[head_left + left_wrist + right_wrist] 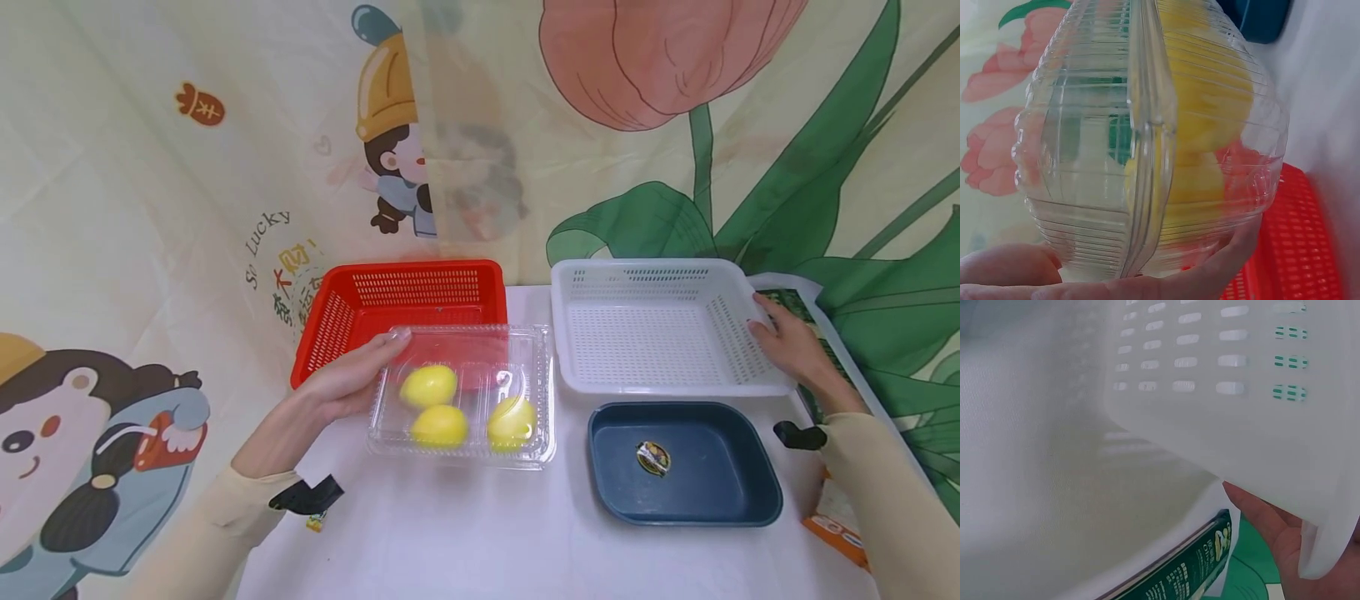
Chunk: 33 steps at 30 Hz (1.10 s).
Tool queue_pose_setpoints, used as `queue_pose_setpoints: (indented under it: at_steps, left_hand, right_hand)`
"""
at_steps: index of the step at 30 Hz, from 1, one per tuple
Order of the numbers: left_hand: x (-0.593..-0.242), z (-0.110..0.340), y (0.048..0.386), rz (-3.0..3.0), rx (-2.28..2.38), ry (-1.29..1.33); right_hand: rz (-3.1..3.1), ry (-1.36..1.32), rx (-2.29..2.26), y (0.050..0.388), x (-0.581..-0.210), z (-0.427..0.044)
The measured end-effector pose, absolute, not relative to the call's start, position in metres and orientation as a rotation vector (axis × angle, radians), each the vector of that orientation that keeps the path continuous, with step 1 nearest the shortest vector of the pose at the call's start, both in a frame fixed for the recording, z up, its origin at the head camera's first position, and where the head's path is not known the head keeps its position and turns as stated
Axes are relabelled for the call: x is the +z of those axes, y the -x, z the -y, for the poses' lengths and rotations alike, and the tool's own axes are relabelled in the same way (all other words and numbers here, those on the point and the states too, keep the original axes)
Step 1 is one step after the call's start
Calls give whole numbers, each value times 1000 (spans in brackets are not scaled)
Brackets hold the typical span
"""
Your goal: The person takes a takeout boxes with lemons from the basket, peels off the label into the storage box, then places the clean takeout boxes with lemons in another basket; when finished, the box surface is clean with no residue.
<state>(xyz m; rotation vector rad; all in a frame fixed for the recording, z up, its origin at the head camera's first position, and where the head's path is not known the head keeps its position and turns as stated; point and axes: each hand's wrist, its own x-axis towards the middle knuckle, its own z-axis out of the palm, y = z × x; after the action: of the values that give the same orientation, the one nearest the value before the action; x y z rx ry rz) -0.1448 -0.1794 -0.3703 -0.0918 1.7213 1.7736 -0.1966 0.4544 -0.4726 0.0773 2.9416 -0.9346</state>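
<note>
My left hand (356, 377) grips the left edge of a clear plastic clamshell box (472, 437), which overlaps the front of the red basket (495, 292) in the head view. Inside the clamshell box are three yellow lemons (429, 386). Seen from the left wrist, the box's lid seam (1147, 156) is closed, and fingers (1235, 256) reach round its end. Over on the right, my right hand (795, 346) holds the right rim of a white perforated basket (637, 387). The right wrist view has that basket's slotted wall (1210, 425) with the hand (1285, 544) at its edge.
A dark blue tray (712, 500) with a round label inside stands before the white basket. A green printed box (1185, 569) lies under my right forearm, and an orange and white box (832, 521) is nearer. A small wrapper (316, 523) lies front left. Printed curtains (480, 167) hang behind.
</note>
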Motion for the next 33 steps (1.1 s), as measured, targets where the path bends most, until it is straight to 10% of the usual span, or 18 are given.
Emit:
queue_pose_setpoints:
  at_steps: [33]
  left_hand:
    - [-346, 21, 241, -1518, 1746, -26]
  right_hand:
    - [-2953, -67, -935, 197, -472, -453]
